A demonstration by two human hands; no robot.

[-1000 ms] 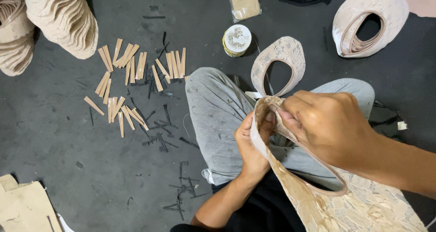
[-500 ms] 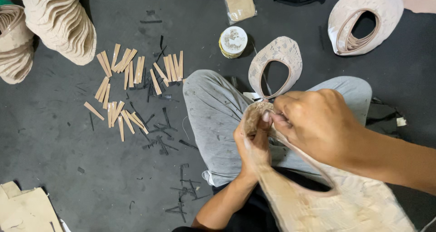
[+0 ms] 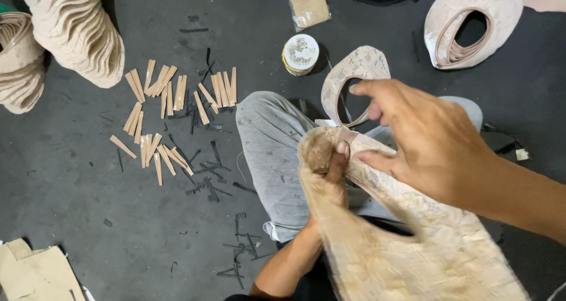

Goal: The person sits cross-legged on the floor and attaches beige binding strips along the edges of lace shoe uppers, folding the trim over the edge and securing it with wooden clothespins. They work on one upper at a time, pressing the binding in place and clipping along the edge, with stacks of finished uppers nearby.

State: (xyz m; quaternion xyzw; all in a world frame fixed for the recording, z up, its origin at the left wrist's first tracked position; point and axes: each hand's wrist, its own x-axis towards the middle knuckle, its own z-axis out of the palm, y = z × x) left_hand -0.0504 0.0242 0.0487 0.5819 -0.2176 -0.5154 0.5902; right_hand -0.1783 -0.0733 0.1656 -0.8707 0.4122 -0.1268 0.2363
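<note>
Lace-patterned beige piece at lower centre of frame, draped over the lap so both hands reach it: left hand pinches its upper edge, right hand hovers above, fingers spread, holding nothing; tan strips on the floor, upper left.

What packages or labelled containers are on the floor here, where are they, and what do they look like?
Tin: round, yellowish rim, smeared pale lid, beyond the grey-trousered knee.
Packet: flat, rectangular, clear wrap over tan contents, top centre, behind the tin.
No signs or screens.
</note>
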